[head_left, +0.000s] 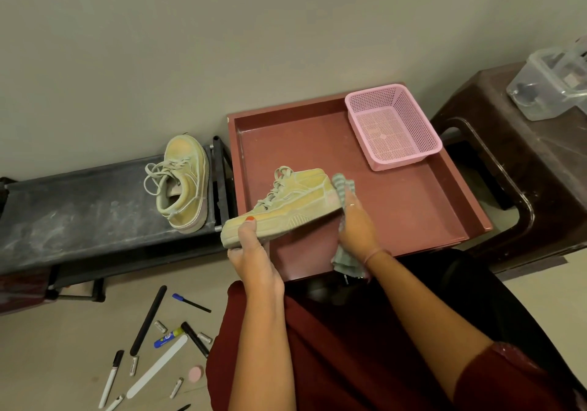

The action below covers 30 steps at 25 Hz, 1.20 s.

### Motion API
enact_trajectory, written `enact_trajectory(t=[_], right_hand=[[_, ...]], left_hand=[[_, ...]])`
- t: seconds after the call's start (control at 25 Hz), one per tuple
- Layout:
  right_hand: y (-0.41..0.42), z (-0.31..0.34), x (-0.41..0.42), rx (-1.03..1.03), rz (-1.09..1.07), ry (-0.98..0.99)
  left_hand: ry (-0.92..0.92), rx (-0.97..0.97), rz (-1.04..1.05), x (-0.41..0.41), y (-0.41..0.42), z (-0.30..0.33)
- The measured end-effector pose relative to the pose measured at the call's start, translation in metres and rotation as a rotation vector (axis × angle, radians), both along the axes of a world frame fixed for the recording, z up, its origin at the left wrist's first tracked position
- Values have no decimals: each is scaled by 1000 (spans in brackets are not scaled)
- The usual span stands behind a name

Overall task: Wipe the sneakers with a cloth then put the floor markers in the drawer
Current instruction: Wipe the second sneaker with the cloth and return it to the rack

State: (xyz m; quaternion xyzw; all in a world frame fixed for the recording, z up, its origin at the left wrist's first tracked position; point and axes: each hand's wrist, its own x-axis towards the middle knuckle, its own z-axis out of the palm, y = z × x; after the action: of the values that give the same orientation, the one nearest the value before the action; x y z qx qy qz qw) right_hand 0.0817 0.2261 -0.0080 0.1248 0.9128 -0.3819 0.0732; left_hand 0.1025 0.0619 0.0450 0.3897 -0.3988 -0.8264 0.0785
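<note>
- Two containers are seen right of centre: a red-brown drawer (413,207), pulled open, and a pink mesh basket (392,126) set in its upper right corner; nothing is seen lying in the basket.
- One sneaker (292,202) is held above the drawer's left part, its toe gripped by the left hand (251,252), thumb curled over the sole edge.
- A striped cloth (344,188) is pressed to the heel by the right hand (357,226), whose fingers are wrapped round it; the cloth's lower end hangs below the wrist.
- A second sneaker (184,185) is lying on its side on a dusty dark rack (79,213) at centre left.
- Floor markers (111,379) are scattered at the lower left among nail files, a glue stick, a pink round object and small batteries; several are cut off by the bottom edge.
- A clear plastic box (549,86) is stood on a brown stool (524,169) at upper right, cut off by the frame edge; its contents are too blurred to tell.
- A beige floor and a plain grey wall (222,45) are seen.
</note>
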Motion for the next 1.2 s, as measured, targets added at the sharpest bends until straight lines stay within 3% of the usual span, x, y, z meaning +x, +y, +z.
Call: enact_trajectory(t=[0.12,0.24,0.36,0.44,0.48,0.52,0.6,0.72,0.8,0.92,1.04,1.2], right_hand=[[5,12,-24,-80,-30,-162],[-26,29,3,54,0,29],[-56,40,46,114,241,259],[-52,45,45,318,289,372],[-44,44,32,470,246,345],[-34,41,15,497,205,262],[-5,31,-27,335,247,7],[35,32,-68,-206,288,-340],[38,39,-69,-265,187,-386],[3,47,-42,-7,194,-93],[-35,58,-4,174,350,167],[-8,47,-14,307,437,205]], left_hand=[[2,-2,-6,0,0,-1],[0,-12,-4,-2,0,-2],[-12,-30,20,-3,1,-5],[14,-12,13,0,0,-7],[41,4,1,1,0,-5],[64,9,-14,1,-1,-4],[87,-3,-35,1,-2,-3],[121,-15,-75,1,-2,-1],[155,-43,-101,0,0,2],[163,-69,-102,-3,3,2],[159,-77,-107,-3,4,-1],[191,-79,-130,1,4,2]])
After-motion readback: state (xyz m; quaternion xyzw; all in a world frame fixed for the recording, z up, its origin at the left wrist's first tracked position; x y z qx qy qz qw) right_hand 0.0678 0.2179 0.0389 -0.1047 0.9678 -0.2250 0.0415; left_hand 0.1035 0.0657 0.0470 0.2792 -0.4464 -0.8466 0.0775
